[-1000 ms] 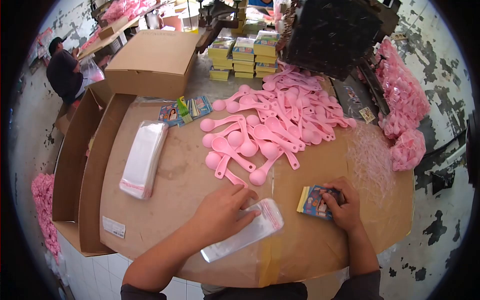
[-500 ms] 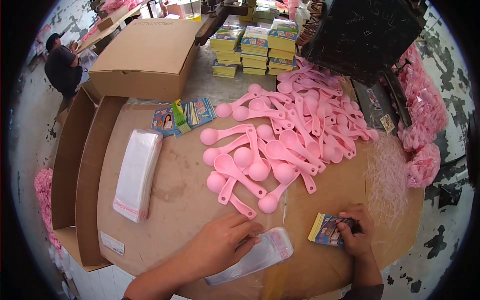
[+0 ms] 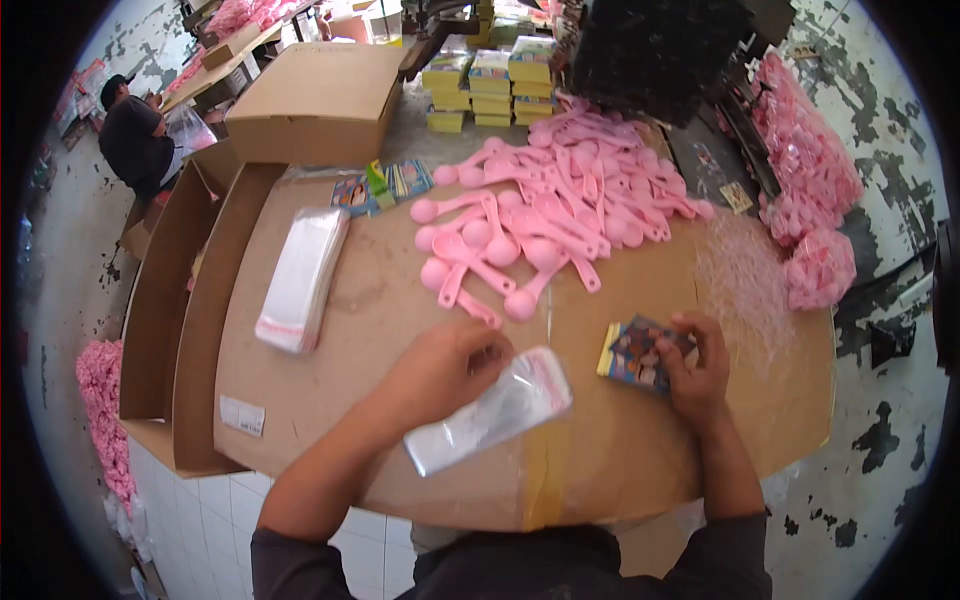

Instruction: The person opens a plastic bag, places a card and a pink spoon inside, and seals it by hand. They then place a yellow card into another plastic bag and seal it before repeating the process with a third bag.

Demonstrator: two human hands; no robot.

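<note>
My left hand (image 3: 450,370) is closed in a pinch at the upper edge of a clear plastic bag (image 3: 480,425), on a thin pile of such bags lying slanted on the cardboard. Its fingertips are partly hidden and blurred. Over to the right, my right hand (image 3: 697,375) grips a small stack of printed cards (image 3: 632,358) with yellow edges, thumb on top. The uppermost card sits turned against the others. Beyond both hands lies a heap of pink plastic measuring spoons (image 3: 590,185); the closest ones are just past my left hand.
A thicker pile of clear bags (image 3: 303,280) lies at left, below some loose cards (image 3: 410,180). Brown cardboard boxes (image 3: 310,95) line the left side. Card stacks (image 3: 490,85) and a dark machine part (image 3: 660,60) stand behind. Another person (image 3: 137,140) is far left.
The view has tilted down, showing more of my arms and lap. On the stack, the top card has turned out of line under my right hand. My left hand's fingers have curled further.
</note>
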